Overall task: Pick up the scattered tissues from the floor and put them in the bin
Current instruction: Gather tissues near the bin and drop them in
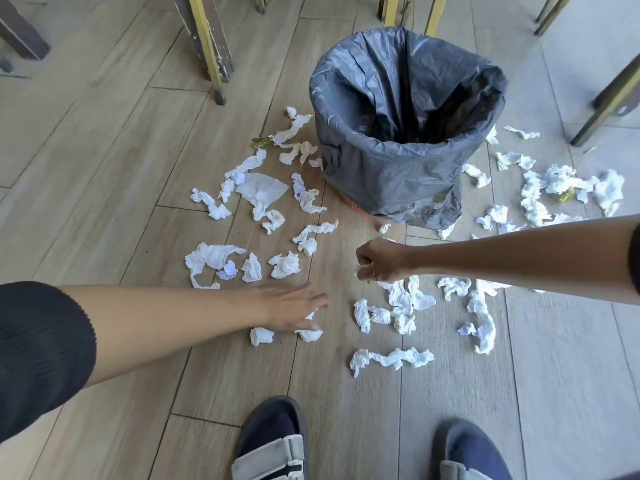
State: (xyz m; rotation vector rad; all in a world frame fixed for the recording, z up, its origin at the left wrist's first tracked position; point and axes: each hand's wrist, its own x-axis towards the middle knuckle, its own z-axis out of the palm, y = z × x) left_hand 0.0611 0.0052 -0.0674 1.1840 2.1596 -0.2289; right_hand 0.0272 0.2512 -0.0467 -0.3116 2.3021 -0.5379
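Several crumpled white tissues lie scattered on the wooden floor around a bin [391, 178] lined with a dark grey plastic bag, its mouth open. My left hand [294, 308] reaches out low with spread fingers over a small tissue [309, 335]; another small tissue [261, 336] lies just beside it. My right hand [381, 261] hovers in front of the bin with curled fingers, pinching the top of a long white tissue [403, 296] that hangs down to the floor. A twisted tissue [393, 360] lies nearer my feet.
Yellow and dark chair legs [211, 46] stand behind and left of the bin, more legs [606, 102] at the far right. A dense cluster of tissues [561, 188] lies right of the bin. My sandalled feet [273, 441] are at the bottom edge.
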